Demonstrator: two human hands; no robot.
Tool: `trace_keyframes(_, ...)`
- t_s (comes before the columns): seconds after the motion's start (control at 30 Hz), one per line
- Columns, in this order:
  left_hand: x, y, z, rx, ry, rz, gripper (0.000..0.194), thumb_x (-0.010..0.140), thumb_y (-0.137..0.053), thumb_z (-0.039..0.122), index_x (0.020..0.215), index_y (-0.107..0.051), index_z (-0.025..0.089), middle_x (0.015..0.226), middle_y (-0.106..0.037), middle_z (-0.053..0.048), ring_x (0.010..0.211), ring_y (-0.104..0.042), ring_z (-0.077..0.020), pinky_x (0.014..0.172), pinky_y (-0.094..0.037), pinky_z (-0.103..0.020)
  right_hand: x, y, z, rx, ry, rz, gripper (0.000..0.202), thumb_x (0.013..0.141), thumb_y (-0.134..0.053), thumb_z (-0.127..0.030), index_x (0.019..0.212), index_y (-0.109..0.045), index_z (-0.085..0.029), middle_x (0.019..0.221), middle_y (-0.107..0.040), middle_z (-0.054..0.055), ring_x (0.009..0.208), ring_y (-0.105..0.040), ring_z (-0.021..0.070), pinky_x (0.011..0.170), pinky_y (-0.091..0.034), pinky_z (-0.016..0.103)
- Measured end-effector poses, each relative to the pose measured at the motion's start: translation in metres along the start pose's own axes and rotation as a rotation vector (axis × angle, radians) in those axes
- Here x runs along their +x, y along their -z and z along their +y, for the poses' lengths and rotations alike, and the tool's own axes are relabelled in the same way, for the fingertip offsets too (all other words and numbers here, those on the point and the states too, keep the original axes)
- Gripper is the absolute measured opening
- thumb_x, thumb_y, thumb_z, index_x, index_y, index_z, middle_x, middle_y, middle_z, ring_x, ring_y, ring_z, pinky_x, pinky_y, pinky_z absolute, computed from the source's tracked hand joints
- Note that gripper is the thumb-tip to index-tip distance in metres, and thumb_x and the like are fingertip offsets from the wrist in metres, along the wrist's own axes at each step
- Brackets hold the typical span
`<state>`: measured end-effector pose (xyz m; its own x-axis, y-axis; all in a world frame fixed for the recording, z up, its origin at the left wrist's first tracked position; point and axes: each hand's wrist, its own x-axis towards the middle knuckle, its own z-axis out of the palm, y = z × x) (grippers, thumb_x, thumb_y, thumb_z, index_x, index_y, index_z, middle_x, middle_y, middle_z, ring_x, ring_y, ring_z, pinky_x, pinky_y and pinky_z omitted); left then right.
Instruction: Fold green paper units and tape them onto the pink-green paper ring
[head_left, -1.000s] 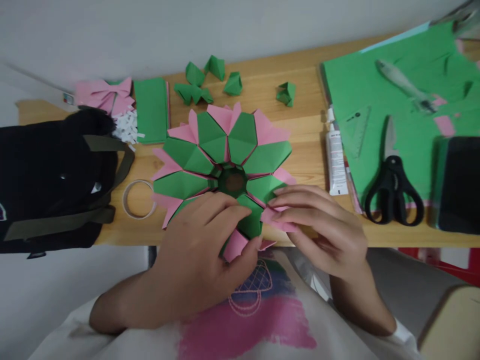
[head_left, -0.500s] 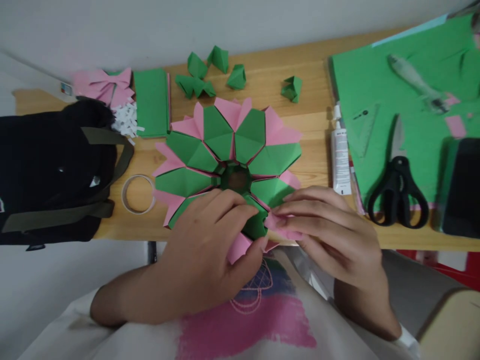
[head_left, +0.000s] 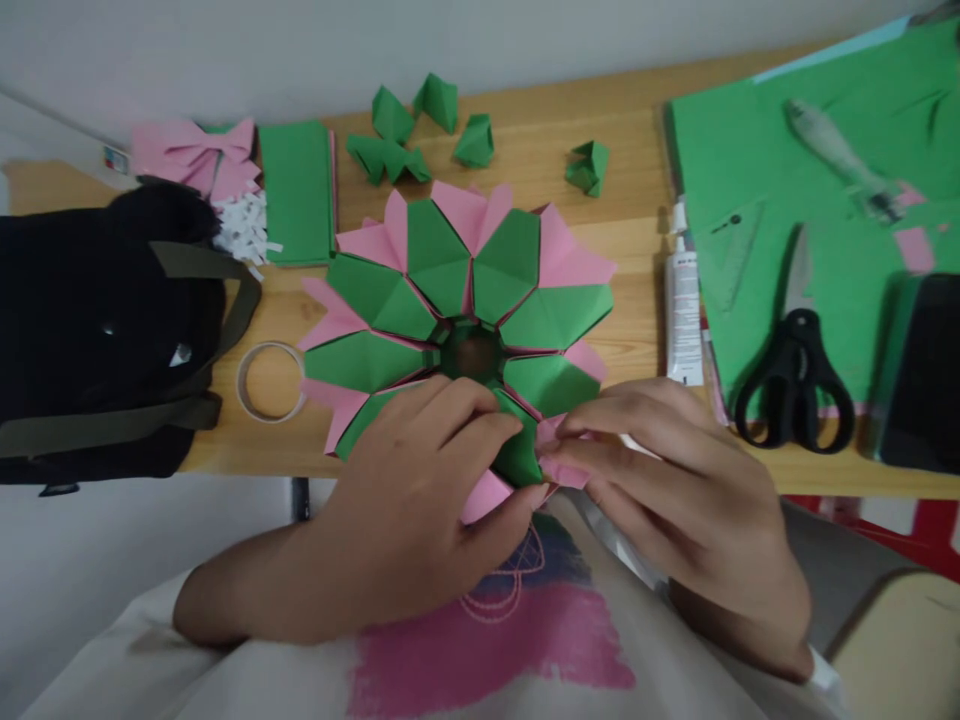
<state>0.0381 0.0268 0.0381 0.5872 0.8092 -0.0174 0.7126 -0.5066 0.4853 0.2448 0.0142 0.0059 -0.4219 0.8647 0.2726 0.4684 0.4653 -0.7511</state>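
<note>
A ring-shaped flower of folded green and pink paper lies at the table's front edge, with a dark round hole at its centre. My left hand covers its lower left part, its fingers and thumb closed round a green segment near the bottom. On the lower right, my right hand pinches a pink paper tip of the flower between thumb and fingers. The segments under my left palm are hidden.
Folded green pieces lie behind the flower. A tape roll and black bag are left. On the right are a glue tube, scissors, a cutter and a black phone-like object on green sheets.
My right hand has moved slightly right and its fingers have drawn into a tighter pinch on the pink tip. The view has shifted a little.
</note>
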Motion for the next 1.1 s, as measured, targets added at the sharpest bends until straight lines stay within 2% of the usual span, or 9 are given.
trace_keyframes(0.2,-0.002,-0.002,-0.003,-0.009,-0.010,0.015,0.016,0.089,-0.058,0.032,0.092,-0.063,0.018,0.094,-0.067,-0.009,0.086,-0.063,-0.0237,0.076,-0.053,-0.042,-0.001,-0.001,-0.012,-0.041,-0.103,0.019,0.012,0.090,-0.062,-0.015,0.093,-0.071,-0.023,0.096,-0.074,0.002,0.090,-0.065,0.0192,0.078,-0.050,0.037)
trace_keyframes(0.33,-0.003,-0.003,-0.004,-0.008,-0.012,0.019,0.014,0.088,-0.060,0.031,0.090,-0.063,0.018,0.094,-0.068,-0.008,0.085,-0.063,-0.0235,0.073,-0.054,-0.041,-0.003,-0.003,-0.013,-0.077,-0.026,0.025,0.015,0.086,-0.065,-0.008,0.096,-0.070,-0.019,0.099,-0.076,0.003,0.091,-0.066,0.0202,0.083,-0.050,0.040)
trace_keyframes(0.47,-0.005,-0.004,-0.005,-0.017,-0.005,0.017,0.015,0.088,-0.058,0.033,0.090,-0.064,0.019,0.094,-0.067,-0.008,0.086,-0.063,-0.0234,0.073,-0.054,-0.041,-0.005,-0.002,-0.011,-0.078,0.031,0.038,0.014,0.086,-0.066,-0.010,0.096,-0.070,-0.019,0.098,-0.076,0.003,0.091,-0.067,0.0200,0.080,-0.050,0.039)
trace_keyframes(0.77,-0.004,-0.005,-0.007,-0.027,-0.024,0.027,0.016,0.088,-0.060,0.031,0.089,-0.065,0.017,0.093,-0.067,-0.010,0.086,-0.063,-0.0249,0.075,-0.054,-0.042,-0.005,-0.003,-0.012,-0.099,0.030,0.016,0.013,0.087,-0.065,-0.010,0.096,-0.070,-0.017,0.099,-0.076,0.004,0.093,-0.066,0.0208,0.078,-0.049,0.040)
trace_keyframes(0.97,-0.007,-0.005,-0.008,-0.019,-0.029,0.061,0.015,0.087,-0.063,0.030,0.089,-0.067,0.015,0.092,-0.068,-0.010,0.084,-0.063,-0.0242,0.072,-0.055,-0.042,-0.001,-0.004,-0.020,-0.096,-0.082,-0.008,0.018,0.088,-0.062,-0.008,0.092,-0.071,-0.023,0.097,-0.075,0.001,0.093,-0.067,0.0213,0.081,-0.051,0.041)
trace_keyframes(1.1,-0.008,-0.004,-0.007,0.025,-0.073,0.067,0.020,0.091,-0.055,0.029,0.092,-0.069,0.013,0.091,-0.069,-0.010,0.080,-0.062,-0.0246,0.071,-0.054,-0.043,-0.003,-0.007,-0.013,-0.108,0.028,0.027,0.016,0.087,-0.064,-0.010,0.096,-0.070,-0.022,0.096,-0.076,0.001,0.088,-0.067,0.0204,0.077,-0.051,0.039)
